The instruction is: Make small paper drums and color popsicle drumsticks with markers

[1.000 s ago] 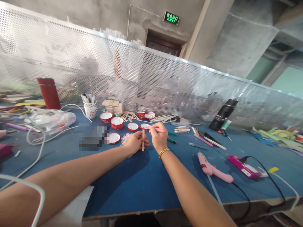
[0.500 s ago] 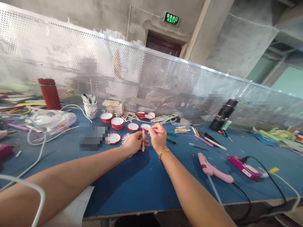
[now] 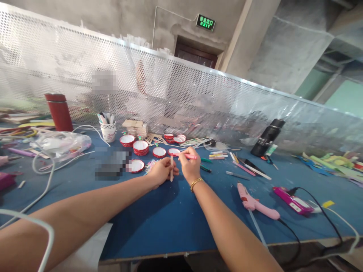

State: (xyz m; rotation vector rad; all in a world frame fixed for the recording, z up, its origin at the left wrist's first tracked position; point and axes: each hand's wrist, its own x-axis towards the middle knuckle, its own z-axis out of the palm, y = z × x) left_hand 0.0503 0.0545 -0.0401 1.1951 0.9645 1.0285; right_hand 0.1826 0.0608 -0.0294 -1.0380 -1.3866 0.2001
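Note:
My left hand (image 3: pixel 162 172) pinches a pale wooden craft stick (image 3: pixel 171 172), held upright above the blue table. In my right hand (image 3: pixel 189 166) is a pink marker (image 3: pixel 187 155), lying sideways with its tip close to the stick's upper end; whether it touches I cannot tell. Several shallow red-rimmed white dishes (image 3: pixel 159 152) stand just beyond my hands, some of them stacked. Beside my left hand lies a small heap of pastel shreds (image 3: pixel 150 166), partly hidden by the hand.
A pink glue gun (image 3: pixel 256 204) and a magenta power strip (image 3: pixel 293 201) lie at right with cords. A black flask (image 3: pixel 268 138) and a red flask (image 3: pixel 59 113) stand behind. A cup of pens (image 3: pixel 108 130) is back left. A perforated metal screen (image 3: pixel 181 90) borders the table.
Almost nothing differs. Both hands keep the stick and the marker in nearly the same place.

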